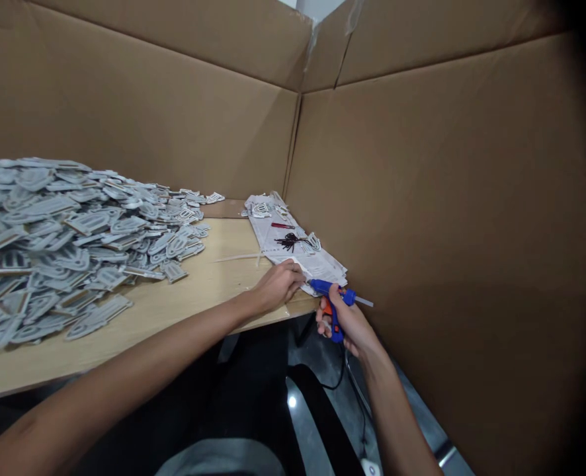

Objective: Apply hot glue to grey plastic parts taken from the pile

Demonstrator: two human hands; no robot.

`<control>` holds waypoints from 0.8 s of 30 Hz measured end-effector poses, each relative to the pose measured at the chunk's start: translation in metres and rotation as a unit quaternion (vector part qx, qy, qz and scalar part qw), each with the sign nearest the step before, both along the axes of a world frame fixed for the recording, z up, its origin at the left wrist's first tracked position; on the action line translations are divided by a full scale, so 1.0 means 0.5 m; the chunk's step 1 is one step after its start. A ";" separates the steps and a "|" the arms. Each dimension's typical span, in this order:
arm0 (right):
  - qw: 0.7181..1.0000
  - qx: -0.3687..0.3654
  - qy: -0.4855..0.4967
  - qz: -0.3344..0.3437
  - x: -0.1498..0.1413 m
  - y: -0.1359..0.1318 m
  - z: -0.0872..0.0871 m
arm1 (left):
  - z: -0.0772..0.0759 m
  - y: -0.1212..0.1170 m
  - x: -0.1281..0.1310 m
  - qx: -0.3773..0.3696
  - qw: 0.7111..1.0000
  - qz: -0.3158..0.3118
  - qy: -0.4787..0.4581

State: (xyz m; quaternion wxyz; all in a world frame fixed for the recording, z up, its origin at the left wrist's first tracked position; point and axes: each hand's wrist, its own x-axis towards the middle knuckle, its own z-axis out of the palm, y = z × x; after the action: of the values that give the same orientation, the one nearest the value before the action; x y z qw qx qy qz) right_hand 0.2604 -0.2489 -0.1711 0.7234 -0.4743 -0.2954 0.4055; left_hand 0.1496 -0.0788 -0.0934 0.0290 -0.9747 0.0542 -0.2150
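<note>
My right hand [346,320] is wrapped round a blue hot glue gun [336,289] with an orange trigger. A pale glue stick [364,301] pokes out of its back end, and its nozzle points left at my other hand. Near the table's front edge, my left hand [282,283] is closed in a pinch close to the nozzle tip; what its fingers hold is hidden. Beyond it lies a layer of white paper [273,238] bearing a bundle of dark strands [290,242], a red stick-like tool [282,225] and several grey-white flat pieces [261,210].
A large heap of grey-white flat slotted pieces [79,238] covers the left of the wooden table [228,238]. Tall cardboard walls [422,172] stand behind and to the right. A thin pale strip [238,256] lies on the tabletop. A black cable [335,383] hangs below the glue gun.
</note>
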 end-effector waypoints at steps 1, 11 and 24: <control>1.000 -0.003 -0.013 -0.005 0.000 0.001 -0.001 | 0.000 -0.001 -0.002 -0.002 1.000 -0.003 0.001; 0.940 -0.085 -0.317 -0.089 0.004 -0.016 -0.005 | 0.008 0.005 -0.022 0.011 0.999 -0.033 0.040; 0.953 -0.067 -0.291 -0.050 -0.009 -0.017 -0.024 | 0.013 -0.003 -0.029 0.113 0.992 -0.012 0.061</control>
State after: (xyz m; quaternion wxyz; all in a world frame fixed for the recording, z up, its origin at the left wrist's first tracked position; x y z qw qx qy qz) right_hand 0.2559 -0.2576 -0.1831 0.5919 -0.6331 -0.4414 0.2322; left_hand 0.1349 -0.0803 -0.0870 0.1331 -0.9757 0.0913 -0.1479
